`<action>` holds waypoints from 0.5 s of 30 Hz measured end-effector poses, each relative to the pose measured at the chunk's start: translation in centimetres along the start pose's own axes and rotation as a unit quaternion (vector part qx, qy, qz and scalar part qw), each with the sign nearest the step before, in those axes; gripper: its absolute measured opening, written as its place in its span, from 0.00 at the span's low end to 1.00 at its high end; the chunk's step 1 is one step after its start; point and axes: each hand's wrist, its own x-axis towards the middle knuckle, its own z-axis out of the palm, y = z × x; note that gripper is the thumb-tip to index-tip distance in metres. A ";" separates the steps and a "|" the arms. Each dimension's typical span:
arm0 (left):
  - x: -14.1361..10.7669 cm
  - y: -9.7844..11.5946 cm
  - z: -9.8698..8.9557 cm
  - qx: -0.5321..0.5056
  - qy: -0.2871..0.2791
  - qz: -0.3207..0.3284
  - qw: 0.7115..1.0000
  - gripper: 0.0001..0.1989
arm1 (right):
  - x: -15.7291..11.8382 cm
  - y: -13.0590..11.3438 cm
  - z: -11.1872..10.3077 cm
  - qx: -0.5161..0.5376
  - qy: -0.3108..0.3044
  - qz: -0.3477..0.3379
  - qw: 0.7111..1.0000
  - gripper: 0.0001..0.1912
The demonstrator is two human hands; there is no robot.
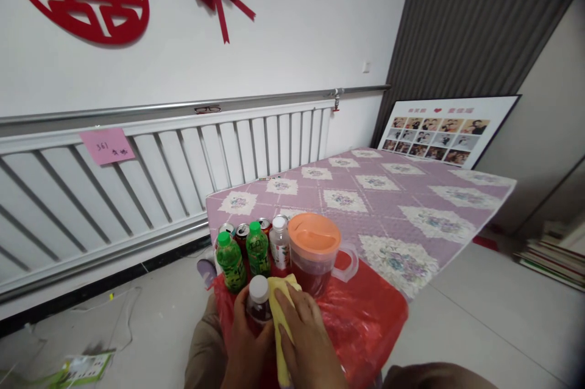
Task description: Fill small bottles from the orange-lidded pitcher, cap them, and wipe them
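My left hand (247, 331) is wrapped round a white-capped bottle (259, 291) with dark liquid, upright over the red plastic sheet (365, 316). A folded yellow cloth (280, 316) is in my right hand (304, 328), pressed against the bottle's right side. Just behind stand two green bottles with green caps, one at the left (231, 264) and one in the middle (258, 249). Beside them is another white-capped bottle (280, 242). Several drink cans, one of them a dark can (242, 231), are partly hidden at the back. A clear pitcher (315, 255) with an orange lid stands to the right.
The table has a purple floral cloth (342, 200) and reaches back to a white radiator (256, 145). A framed photo board (439, 130) leans at the far right. Stacked books (553, 255) lie at the right edge. Wires and a green packet (86, 367) lie on the floor.
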 end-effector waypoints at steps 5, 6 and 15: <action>0.4 0.1 -0.3 -0.029 -0.038 0.015 0.999 0.37 | 0.4 0.2 0.0 -0.026 0.007 -0.009 1.000 0.28; 0.6 0.1 -0.7 -0.042 -0.064 0.025 0.997 0.37 | 0.5 0.2 0.1 -0.026 0.010 -0.011 1.000 0.28; 3.4 -2.1 -2.9 -0.161 -0.221 0.028 0.961 0.47 | 0.7 0.5 0.4 -0.003 0.013 0.002 1.000 0.29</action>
